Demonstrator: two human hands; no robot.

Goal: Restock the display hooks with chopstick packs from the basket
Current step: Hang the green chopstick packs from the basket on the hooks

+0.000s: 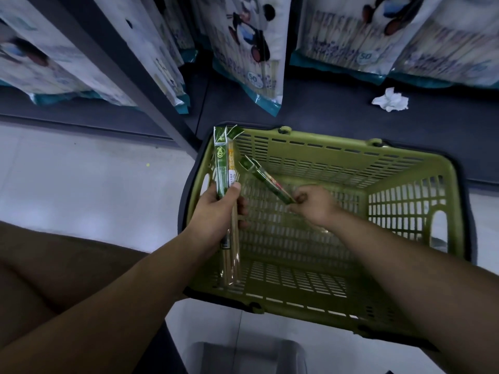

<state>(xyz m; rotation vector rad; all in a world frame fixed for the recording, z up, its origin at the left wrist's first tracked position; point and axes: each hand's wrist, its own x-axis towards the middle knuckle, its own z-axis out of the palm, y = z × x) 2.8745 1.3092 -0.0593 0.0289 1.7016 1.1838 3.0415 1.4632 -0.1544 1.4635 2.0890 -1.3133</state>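
- Chopstick packs (225,168), two as far as I can tell, stand upright left of centre. The left hand (216,211) curls fingers and thumb round their middle, likely gathering them for one trip to the hooks.
- A third pack (263,178) slants above the basket (405,163) at mid-frame; the right hand (314,205) pinches its lower end, probably lifting it out.
- One basket, with no other pack visible inside.
- Hanging bags (248,49) across the top: at least four; the hooks are out of view.
- One crumpled paper (390,99), upper right.
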